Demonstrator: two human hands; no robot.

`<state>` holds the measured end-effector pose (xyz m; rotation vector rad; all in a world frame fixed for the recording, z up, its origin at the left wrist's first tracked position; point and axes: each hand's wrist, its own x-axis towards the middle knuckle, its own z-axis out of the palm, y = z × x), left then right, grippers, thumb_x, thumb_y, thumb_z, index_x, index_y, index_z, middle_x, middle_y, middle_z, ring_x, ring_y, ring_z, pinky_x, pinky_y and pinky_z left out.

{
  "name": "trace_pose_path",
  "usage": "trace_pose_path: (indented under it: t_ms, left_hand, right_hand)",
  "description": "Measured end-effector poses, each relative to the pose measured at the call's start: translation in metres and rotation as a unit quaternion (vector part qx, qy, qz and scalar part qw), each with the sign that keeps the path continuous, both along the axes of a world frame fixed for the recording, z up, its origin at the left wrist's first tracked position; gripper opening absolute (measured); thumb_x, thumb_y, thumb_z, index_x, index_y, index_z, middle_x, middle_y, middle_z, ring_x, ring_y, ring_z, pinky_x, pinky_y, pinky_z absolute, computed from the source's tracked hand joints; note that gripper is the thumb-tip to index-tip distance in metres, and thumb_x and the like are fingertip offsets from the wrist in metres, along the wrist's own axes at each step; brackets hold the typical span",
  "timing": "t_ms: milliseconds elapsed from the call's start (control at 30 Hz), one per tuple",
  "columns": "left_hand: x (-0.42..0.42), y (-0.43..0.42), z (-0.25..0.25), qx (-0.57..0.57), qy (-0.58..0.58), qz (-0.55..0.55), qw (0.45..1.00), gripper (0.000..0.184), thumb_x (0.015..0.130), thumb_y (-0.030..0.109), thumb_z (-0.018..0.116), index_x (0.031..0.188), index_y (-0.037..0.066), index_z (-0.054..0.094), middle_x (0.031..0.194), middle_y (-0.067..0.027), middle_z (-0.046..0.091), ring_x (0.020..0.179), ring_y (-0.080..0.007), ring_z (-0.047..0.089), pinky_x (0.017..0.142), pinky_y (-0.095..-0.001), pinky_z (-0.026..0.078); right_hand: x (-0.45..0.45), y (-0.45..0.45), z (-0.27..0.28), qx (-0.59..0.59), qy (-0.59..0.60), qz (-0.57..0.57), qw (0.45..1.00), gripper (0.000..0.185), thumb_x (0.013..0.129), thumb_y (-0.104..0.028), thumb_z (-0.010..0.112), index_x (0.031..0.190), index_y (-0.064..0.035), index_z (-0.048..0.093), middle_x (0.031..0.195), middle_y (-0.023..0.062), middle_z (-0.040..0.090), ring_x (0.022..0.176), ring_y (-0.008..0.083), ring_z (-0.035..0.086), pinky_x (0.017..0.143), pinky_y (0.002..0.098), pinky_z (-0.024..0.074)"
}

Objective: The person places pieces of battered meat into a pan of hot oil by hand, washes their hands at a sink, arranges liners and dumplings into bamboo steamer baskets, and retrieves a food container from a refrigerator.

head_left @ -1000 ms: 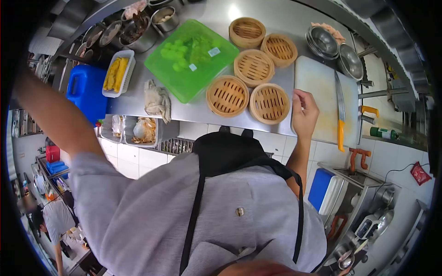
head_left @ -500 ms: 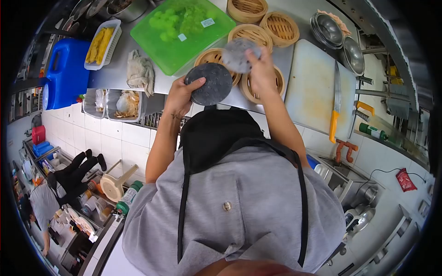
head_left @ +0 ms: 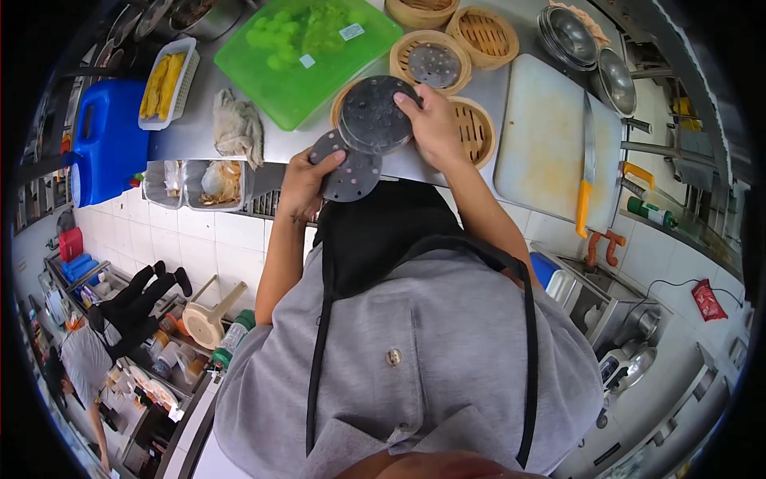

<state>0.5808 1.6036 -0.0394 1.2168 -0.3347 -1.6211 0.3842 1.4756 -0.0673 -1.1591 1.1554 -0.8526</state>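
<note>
My left hand [head_left: 304,182] pinches a dark grey round perforated steamer liner [head_left: 357,177] between thumb and fingers. In my right hand [head_left: 438,132] is another dark round liner [head_left: 375,112], gripped at its right edge; whether it is one or a stack I cannot tell. The two liners overlap, the right one higher. Just beyond, a perforated liner [head_left: 433,64] lies inside a bamboo steamer basket [head_left: 396,57]. Beside my right hand is a basket with bare slats [head_left: 475,136]. One more basket [head_left: 338,105] is mostly hidden behind the liners.
Further bamboo baskets [head_left: 483,37] stand at the back. A green-lidded container [head_left: 271,76] and a cloth [head_left: 237,128] lie left. On the right, a knife [head_left: 588,152] rests on a white cutting board [head_left: 535,144], near metal bowls [head_left: 568,38]. A co-worker [head_left: 88,351] is at far left.
A liner now lies in the middle basket, where slats showed earlier. My right hand has come back towards my left and holds a dark liner; a perforated one is in my left hand.
</note>
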Motion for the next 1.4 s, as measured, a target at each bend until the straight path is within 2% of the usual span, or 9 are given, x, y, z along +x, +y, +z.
trace_pose_path:
  t_ms: [267, 433, 600, 767, 1033, 1100, 1200, 1267, 1400]
  left_hand:
    - [0.003, 0.001, 0.0, -0.014, -0.017, 0.034, 0.999, 0.028, 0.087, 0.007, 0.069, 0.111, -0.005, 0.062, 0.094, -0.011, 0.069, 0.077, -0.0168, 0.068, 0.068, -0.0309, 0.058]
    - [0.043, 0.034, 0.006, 0.043, -0.112, -0.003, 0.993, 0.029, 0.083, 0.006, 0.07, 0.109, -0.006, 0.063, 0.094, -0.0124, 0.07, 0.077, -0.0181, 0.068, 0.07, -0.0306, 0.057]
    - [0.063, 0.026, 0.027, 0.023, -0.156, -0.003, 0.987, 0.03, 0.082, 0.006, 0.069, 0.109, -0.007, 0.062, 0.093, -0.0128, 0.07, 0.079, -0.0187, 0.069, 0.071, -0.0307, 0.057]
    - [0.028, -0.032, 0.031, -0.024, -0.139, -0.06, 0.988, 0.029, 0.084, 0.008, 0.069, 0.109, -0.005, 0.064, 0.095, -0.0099, 0.07, 0.08, -0.0151, 0.068, 0.071, -0.0274, 0.055]
    - [0.011, -0.069, 0.034, -0.045, -0.092, 0.04, 0.994, 0.027, 0.09, 0.01, 0.064, 0.113, -0.004, 0.062, 0.1, -0.0083, 0.069, 0.088, -0.0141, 0.065, 0.082, -0.0286, 0.051]
    - [0.005, -0.078, 0.034, -0.06, -0.091, 0.038, 0.993, 0.026, 0.091, 0.01, 0.063, 0.112, -0.004, 0.062, 0.101, -0.0084, 0.068, 0.09, -0.014, 0.065, 0.083, -0.0282, 0.051]
    - [-0.017, -0.09, 0.032, -0.065, -0.115, 0.028, 0.991, 0.023, 0.093, 0.013, 0.061, 0.109, -0.003, 0.062, 0.1, -0.0066, 0.067, 0.088, -0.0122, 0.063, 0.081, -0.0275, 0.049]
    - [-0.032, -0.102, 0.027, -0.096, -0.106, -0.032, 0.989, 0.024, 0.095, 0.018, 0.06, 0.108, -0.002, 0.063, 0.095, -0.0037, 0.066, 0.084, -0.0106, 0.059, 0.079, -0.0279, 0.048]
    - [-0.014, -0.196, 0.005, -0.254, -0.533, -0.084, 0.803, 0.043, 0.091, 0.031, 0.065, 0.117, -0.002, 0.058, 0.111, -0.0161, 0.061, 0.098, -0.0236, 0.059, 0.086, -0.0336, 0.047]
  right_hand:
    - [0.007, 0.004, 0.005, 0.056, -0.102, 0.083, 0.99, 0.014, 0.094, -0.009, 0.06, 0.102, 0.0018, 0.058, 0.093, 0.0056, 0.063, 0.086, 0.0098, 0.057, 0.08, 0.0261, 0.046]
    - [-0.011, -0.019, 0.0, -0.063, 0.133, 0.025, 0.989, 0.028, 0.093, -0.025, 0.061, 0.097, 0.0023, 0.055, 0.086, 0.0156, 0.059, 0.084, 0.0288, 0.058, 0.077, 0.0391, 0.0438]
    - [0.012, -0.004, 0.03, -0.416, 0.364, -0.025, 0.833, 0.043, 0.092, -0.036, 0.06, 0.11, 0.0027, 0.057, 0.104, 0.023, 0.057, 0.101, 0.0414, 0.051, 0.09, 0.0485, 0.0404]
    - [0.027, -0.044, 0.017, -0.055, -0.079, 0.265, 0.959, 0.039, 0.089, -0.021, 0.067, 0.118, 0.0035, 0.057, 0.094, 0.0106, 0.067, 0.085, 0.0176, 0.062, 0.073, 0.0358, 0.0502]
    - [0.014, -0.144, 0.034, 0.133, -0.158, -0.096, 0.974, 0.03, 0.1, -0.029, 0.051, 0.11, -0.0008, 0.055, 0.094, 0.0081, 0.063, 0.076, 0.0156, 0.061, 0.06, 0.029, 0.0508]
    - [0.01, -0.107, 0.023, 0.027, -0.008, -0.059, 0.998, 0.026, 0.098, -0.027, 0.056, 0.102, -0.0026, 0.06, 0.074, 0.0046, 0.058, 0.058, 0.0123, 0.055, 0.051, 0.0268, 0.0461]
    - [-0.004, -0.043, 0.046, 0.089, -0.024, 0.217, 0.972, 0.03, 0.094, -0.028, 0.061, 0.112, -0.0033, 0.061, 0.1, 0.0038, 0.064, 0.084, 0.0109, 0.059, 0.073, 0.0285, 0.0505]
    - [-0.011, -0.03, 0.032, 0.042, -0.127, 0.183, 0.974, 0.03, 0.093, -0.019, 0.063, 0.118, -0.0017, 0.059, 0.104, 0.0046, 0.065, 0.094, 0.0132, 0.061, 0.082, 0.0286, 0.0507]
    - [-0.058, -0.071, 0.048, 0.047, -0.227, -0.091, 0.968, 0.027, 0.095, -0.016, 0.059, 0.114, 0.0023, 0.059, 0.096, 0.0083, 0.068, 0.089, 0.0164, 0.063, 0.081, 0.0315, 0.0524]
